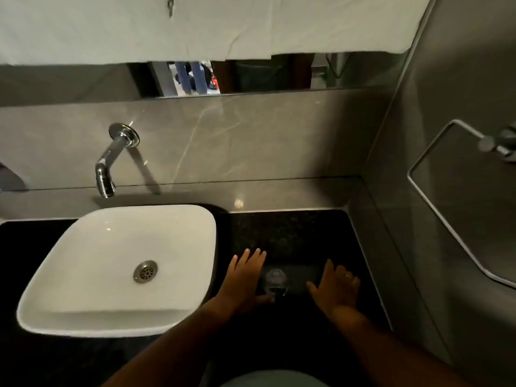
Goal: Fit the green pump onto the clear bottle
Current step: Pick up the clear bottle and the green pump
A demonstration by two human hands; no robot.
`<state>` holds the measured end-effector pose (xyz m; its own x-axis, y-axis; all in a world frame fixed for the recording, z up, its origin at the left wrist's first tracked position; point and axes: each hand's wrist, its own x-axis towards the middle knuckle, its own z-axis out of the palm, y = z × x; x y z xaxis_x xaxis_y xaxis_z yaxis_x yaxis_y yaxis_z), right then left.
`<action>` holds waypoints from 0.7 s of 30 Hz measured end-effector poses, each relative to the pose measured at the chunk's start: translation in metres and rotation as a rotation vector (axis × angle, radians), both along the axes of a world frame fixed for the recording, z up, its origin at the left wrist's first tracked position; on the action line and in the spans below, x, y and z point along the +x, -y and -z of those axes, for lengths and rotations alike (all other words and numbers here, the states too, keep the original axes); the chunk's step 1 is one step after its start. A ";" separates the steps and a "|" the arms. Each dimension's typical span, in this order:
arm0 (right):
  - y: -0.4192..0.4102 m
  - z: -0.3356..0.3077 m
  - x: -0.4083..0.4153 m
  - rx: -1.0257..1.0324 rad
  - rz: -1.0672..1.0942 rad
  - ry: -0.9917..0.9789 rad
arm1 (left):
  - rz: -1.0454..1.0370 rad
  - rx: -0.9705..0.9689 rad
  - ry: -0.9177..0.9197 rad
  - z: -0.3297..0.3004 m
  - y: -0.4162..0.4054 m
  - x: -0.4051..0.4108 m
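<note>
A small clear bottle [276, 280] stands on the black countertop [301, 233], seen from above, between my two hands. A dark pump head seems to sit on its top; the dim light hides its colour. My left hand [243, 277] lies flat just left of the bottle, fingers spread, thumb close to the bottle's base. My right hand [336, 286] rests flat to the bottle's right, fingers apart, a ring on one finger. Neither hand holds anything.
A white square basin [178, 219] with a metal drain sits left of my hands. A chrome wall tap [107, 169] juts over it. A grey wall with a metal towel ring [435, 152] closes in on the right. A mirror edge and hanging cloth are above.
</note>
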<state>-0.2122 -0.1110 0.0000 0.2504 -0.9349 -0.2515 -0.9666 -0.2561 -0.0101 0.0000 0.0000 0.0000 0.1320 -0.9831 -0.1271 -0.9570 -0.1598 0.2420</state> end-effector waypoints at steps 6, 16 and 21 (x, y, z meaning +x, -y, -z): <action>0.009 0.010 -0.007 0.177 0.141 0.093 | -0.223 -0.102 -0.392 0.013 0.005 -0.015; 0.019 0.014 -0.017 0.290 0.166 0.157 | -0.332 -0.134 -0.438 0.025 0.014 -0.005; 0.018 0.018 -0.016 0.302 0.158 0.147 | -0.348 -0.106 -0.420 0.025 0.014 0.002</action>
<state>-0.2282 -0.1288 -0.0183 0.1627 -0.8538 -0.4945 -0.9766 -0.0680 -0.2040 0.0017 -0.0135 -0.0248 0.4105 -0.9008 -0.1417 -0.6702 -0.4034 0.6229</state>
